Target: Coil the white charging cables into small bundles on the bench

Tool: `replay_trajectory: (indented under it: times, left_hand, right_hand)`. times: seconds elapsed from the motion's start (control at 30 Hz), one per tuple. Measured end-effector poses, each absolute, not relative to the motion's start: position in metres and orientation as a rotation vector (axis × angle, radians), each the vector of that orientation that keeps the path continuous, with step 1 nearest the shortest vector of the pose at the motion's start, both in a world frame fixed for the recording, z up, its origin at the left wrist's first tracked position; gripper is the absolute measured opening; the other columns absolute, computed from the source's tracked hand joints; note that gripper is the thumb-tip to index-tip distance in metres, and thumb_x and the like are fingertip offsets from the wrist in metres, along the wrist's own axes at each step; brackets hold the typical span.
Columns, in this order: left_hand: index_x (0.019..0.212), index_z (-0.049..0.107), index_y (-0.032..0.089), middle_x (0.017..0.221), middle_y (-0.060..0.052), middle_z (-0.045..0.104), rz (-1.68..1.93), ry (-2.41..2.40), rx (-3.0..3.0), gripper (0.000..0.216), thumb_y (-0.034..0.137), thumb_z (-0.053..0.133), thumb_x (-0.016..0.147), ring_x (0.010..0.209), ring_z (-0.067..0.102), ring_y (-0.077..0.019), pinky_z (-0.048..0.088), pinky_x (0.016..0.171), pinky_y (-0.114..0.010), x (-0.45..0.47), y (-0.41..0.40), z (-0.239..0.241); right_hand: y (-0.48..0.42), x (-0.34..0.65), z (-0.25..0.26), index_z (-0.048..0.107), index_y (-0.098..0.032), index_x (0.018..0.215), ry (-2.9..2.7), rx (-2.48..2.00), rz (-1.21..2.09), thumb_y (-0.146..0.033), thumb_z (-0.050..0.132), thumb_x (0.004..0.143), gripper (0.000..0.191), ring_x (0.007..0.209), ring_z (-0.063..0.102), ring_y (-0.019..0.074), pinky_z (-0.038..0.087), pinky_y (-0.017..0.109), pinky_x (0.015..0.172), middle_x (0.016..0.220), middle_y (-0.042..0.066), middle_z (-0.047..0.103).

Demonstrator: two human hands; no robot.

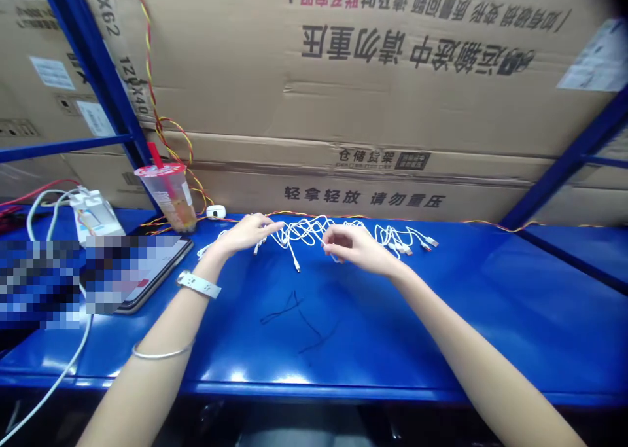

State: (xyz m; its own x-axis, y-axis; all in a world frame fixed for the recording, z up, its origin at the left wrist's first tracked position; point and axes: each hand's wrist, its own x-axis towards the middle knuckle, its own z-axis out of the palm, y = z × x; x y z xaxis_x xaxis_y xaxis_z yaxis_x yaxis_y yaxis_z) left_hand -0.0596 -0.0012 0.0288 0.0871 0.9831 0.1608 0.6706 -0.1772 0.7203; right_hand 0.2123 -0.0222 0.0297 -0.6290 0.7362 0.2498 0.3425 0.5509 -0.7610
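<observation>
Forearms [147, 375]: reaching in from the bottom edge, cut off by the frame.
Left hand [245, 234]: hovering open, just beside the cables.
Right hand [356, 247]: curling at a strand, any grip hidden behind its fingers.
White charging cables [304, 234]: lying tangled on the blue steel shelf [392, 342].
Pixelated patch [63, 283]: obscuring the shelf's left side.

Head-worn view, down onto the cables [299, 233]
</observation>
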Motion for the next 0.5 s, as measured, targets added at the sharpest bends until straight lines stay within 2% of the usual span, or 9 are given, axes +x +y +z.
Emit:
replay_trajectory:
  times: [0.13, 0.33, 0.5]
  left_hand:
    - [0.076, 0.074, 0.022, 0.084, -0.005, 0.070, 0.859, 1.230, 2.063, 0.024, 0.044, 0.069, 0.068, 0.085, 0.061, -0.0215, 0.044, 0.075, -0.026, -0.035, -0.003, 0.015]
    - [0.079, 0.073, 0.019, 0.083, -0.005, 0.069, 0.954, 1.288, 1.912, 0.029, 0.046, 0.064, 0.073, 0.078, 0.059, -0.0192, 0.044, 0.071, -0.027, -0.024, -0.003, 0.003]
    - [0.096, 0.067, 0.015, 0.097, -0.008, 0.067, 1.108, 0.946, 1.584, 0.034, 0.045, 0.056, 0.082, 0.089, 0.060, -0.0194, 0.046, 0.074, -0.027, -0.012, -0.004, 0.004]
  right_hand:
    - [-0.025, 0.211, 0.033, 0.057, -0.019, 0.083, -2.193, -0.831, 0.926, -0.032, 0.055, 0.084, 0.014, 0.057, 0.051, 0.0107, 0.040, 0.025, 0.053, 0.069, -0.001, 0.057]
    - [-0.027, 0.210, 0.034, 0.057, -0.018, 0.084, -2.176, -0.781, 0.948, -0.035, 0.055, 0.084, 0.018, 0.058, 0.050, 0.0109, 0.041, 0.025, 0.055, 0.071, 0.000, 0.058]
    - [-0.025, 0.210, 0.032, 0.057, -0.018, 0.083, -2.172, -0.784, 0.965, -0.036, 0.057, 0.083, 0.018, 0.057, 0.050, 0.0104, 0.041, 0.024, 0.054, 0.071, 0.000, 0.058]
